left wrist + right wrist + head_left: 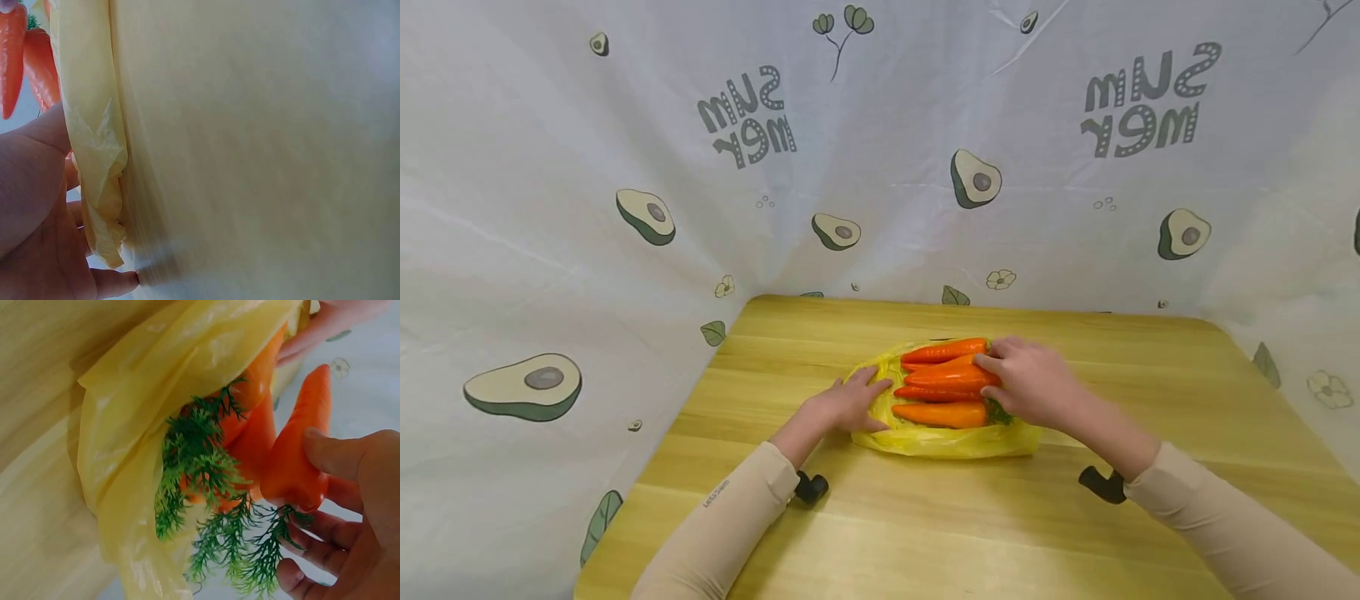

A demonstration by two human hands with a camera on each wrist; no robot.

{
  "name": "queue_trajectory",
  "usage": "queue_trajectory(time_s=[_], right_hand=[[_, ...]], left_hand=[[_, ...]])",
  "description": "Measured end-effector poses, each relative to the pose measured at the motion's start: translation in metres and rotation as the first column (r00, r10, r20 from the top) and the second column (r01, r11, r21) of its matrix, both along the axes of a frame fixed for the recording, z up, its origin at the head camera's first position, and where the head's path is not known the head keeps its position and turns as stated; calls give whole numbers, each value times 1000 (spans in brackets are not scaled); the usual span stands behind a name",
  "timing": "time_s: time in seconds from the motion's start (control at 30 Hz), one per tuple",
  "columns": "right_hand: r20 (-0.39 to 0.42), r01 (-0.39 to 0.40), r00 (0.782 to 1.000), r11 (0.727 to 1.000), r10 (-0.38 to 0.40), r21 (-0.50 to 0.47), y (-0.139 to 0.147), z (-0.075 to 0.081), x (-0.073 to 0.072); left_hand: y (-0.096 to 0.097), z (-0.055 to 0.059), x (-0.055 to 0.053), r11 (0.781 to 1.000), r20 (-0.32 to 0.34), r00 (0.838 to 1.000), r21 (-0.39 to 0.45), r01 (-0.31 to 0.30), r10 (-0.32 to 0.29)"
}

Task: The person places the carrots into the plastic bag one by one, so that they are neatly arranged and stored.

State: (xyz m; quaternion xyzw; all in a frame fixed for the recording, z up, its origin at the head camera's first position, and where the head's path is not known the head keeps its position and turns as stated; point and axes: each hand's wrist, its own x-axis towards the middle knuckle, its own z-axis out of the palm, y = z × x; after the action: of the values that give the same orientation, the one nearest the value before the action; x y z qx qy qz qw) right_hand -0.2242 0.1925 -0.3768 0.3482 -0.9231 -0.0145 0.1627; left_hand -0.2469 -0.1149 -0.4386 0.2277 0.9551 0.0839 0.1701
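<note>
A yellow plastic bag [951,444] lies on the table, its sides rolled down around several orange carrots [942,414] that lie side by side. Green leafy tops [206,450] show at their right ends. My right hand [1037,382] holds one carrot [299,447] near its leafy end, thumb on one side and fingers on the other. At the bag's left edge is my left hand [848,403], its fingers spread and touching the plastic. In the left wrist view, the bag's folded edge [94,125] runs beside that hand and hides part of the fingers.
The light wood table [910,533] extends around the bag. A white curtain [880,275] printed with avocados hangs behind and along the sides. Black wrist mounts [1102,485] stick out below both forearms, close to the tabletop.
</note>
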Motion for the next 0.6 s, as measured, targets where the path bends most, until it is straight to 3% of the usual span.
queue_trajectory(time_s=[0.3,0.6], right_hand=[[-41,-4,999,1000,4,17,-6,-13,5],[-51,12,999,999,-10,43,-8,-16,12]], left_hand=[[1,0,1,1000,1,1000,-9,0,0],[2,1,2,1000,4,1000,-8,-2,3]])
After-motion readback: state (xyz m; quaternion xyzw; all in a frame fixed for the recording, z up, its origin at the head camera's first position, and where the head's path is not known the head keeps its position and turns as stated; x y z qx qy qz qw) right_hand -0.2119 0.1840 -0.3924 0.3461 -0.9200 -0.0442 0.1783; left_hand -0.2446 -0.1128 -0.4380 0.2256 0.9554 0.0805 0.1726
